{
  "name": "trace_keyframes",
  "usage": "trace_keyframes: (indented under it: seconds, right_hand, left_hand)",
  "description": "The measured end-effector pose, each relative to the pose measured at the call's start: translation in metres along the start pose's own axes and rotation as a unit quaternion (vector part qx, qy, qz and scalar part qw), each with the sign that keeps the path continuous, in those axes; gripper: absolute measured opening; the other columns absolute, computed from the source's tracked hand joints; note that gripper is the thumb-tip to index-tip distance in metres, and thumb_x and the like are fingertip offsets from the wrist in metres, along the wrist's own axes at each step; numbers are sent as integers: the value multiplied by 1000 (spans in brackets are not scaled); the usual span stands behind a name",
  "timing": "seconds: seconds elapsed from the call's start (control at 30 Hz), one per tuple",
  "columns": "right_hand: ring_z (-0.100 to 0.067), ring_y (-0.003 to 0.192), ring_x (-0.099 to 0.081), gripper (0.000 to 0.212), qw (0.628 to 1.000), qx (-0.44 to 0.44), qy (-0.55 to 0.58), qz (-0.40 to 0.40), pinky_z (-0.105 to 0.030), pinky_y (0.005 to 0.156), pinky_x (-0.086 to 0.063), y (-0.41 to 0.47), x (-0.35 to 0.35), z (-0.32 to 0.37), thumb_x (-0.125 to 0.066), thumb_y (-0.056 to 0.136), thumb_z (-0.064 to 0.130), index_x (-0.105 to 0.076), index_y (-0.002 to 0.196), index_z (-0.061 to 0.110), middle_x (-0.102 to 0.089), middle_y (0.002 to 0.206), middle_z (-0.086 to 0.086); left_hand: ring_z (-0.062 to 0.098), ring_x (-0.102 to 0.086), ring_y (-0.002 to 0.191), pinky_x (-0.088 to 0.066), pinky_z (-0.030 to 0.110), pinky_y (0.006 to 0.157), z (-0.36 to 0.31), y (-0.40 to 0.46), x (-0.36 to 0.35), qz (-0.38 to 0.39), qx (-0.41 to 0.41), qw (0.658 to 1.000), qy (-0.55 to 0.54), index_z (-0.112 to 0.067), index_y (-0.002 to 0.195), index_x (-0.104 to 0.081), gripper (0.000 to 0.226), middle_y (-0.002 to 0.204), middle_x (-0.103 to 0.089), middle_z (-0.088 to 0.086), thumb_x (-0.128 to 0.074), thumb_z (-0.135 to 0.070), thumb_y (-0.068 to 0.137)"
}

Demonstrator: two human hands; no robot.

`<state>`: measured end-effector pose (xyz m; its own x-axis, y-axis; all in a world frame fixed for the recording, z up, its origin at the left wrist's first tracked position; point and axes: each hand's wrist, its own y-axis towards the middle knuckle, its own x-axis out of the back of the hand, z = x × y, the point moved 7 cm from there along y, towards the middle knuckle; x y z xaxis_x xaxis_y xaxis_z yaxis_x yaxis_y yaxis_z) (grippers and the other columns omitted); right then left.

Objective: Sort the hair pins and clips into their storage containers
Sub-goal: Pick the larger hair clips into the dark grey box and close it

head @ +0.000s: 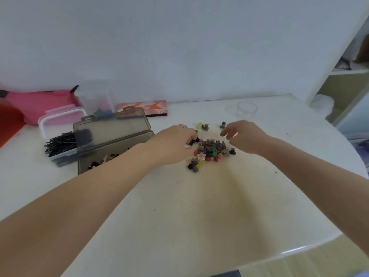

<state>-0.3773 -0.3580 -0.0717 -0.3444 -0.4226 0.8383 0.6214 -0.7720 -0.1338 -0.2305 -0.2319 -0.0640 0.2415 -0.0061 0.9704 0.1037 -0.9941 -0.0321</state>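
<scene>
We are working at the pile of small clips (209, 151), a many-coloured heap lying mid-table between our hands. Our left hand (173, 143) is touching its left edge, fingers pinching a dark clip; our right hand (242, 136) is hovering loose and empty just beside it. The smoky grey box (111, 148) is standing open further left, nearer the left hand.

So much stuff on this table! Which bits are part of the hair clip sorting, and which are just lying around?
Part of the job:
- pile of small clips
- grey box, open, some clips inside
- clear tub of black hair pins
- left hand, picking at the pile
- right hand, open above it

Just lying about:
- pink bag
- patterned flat box
- clear round lid
</scene>
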Motion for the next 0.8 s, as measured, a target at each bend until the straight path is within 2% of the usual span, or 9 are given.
trace_keyframes:
  seconds: [0.07, 0.13, 0.23, 0.37, 0.53, 0.63, 0.7, 0.8]
  right_hand:
    - [-16, 104, -59, 46, 998, 2, 0, 61, -24, 79, -43, -1, -8, -10, -50, 87, 0, -66, 121, 25, -64, 116, 5]
    - [-15, 105, -58, 49, 997, 14, -8, 80, -23, 81, -43, 2, -14, -16, -51, 87, 1, -64, 126, 27, -64, 120, 7]
    - [-16, 105, -59, 50, 997, 27, -12, 75, -25, 81, -47, 7, -14, -17, -48, 87, -1, -64, 125, 27, -63, 120, 7]
    - [-14, 102, -59, 55, 993, 65, -23, 99, -21, 75, -48, 8, -14, -14, -45, 83, -3, -65, 122, 30, -62, 116, 10]
    - [-11, 99, -60, 36, 992, 68, -23, 99, -20, 71, -44, 9, -10, -16, -58, 84, 7, -68, 111, 29, -61, 113, 12]
    - [-12, 95, -63, 22, 993, 66, -14, 92, -25, 72, -52, 9, -9, -19, -63, 82, 10, -71, 98, 24, -65, 107, 10]
    - [-13, 92, -65, 16, 995, 63, -10, 78, -32, 75, -57, 10, -7, -21, -65, 80, 11, -71, 90, 22, -67, 101, 8]
    - [-14, 90, -66, 10, 996, 57, -5, 64, -34, 74, -57, 12, -4, -23, -69, 79, 12, -70, 84, 22, -68, 95, 7]
  left_hand:
    - [18, -52, 99, -48, 37, 87, -3, 12, -13, 36, 9, 999, 30, -22, 122, -55, 33, 116, -53, -1, -56, -28, 90]
    - [21, -54, 99, -50, 38, 84, 0, 18, -22, 58, 22, 995, 75, -20, 115, -56, 28, 114, -52, 0, -58, -27, 88]
    - [21, -54, 94, -51, 39, 80, 7, 18, -23, 59, 35, 994, 86, -18, 106, -53, 24, 106, -50, 1, -62, -27, 85]
    - [18, -52, 99, -46, 32, 79, 15, 16, -18, 74, 34, 995, 57, -21, 114, -53, 30, 108, -51, -3, -62, -23, 85]
    - [15, -53, 94, -41, 29, 71, 19, 18, -21, 79, 29, 995, 49, -26, 117, -56, 32, 103, -57, -6, -62, -30, 86]
    - [15, -51, 91, -41, 29, 72, 13, 21, -18, 62, 21, 997, 39, -25, 116, -54, 30, 106, -52, -4, -60, -27, 86]
    - [14, -50, 88, -43, 30, 76, 7, 25, -13, 43, 13, 999, 13, -25, 117, -53, 31, 107, -49, -4, -59, -27, 87]
    - [10, -52, 93, -46, 30, 86, -8, 32, -9, 14, -7, 999, -38, -30, 121, -56, 31, 107, -50, -8, -55, -27, 90]
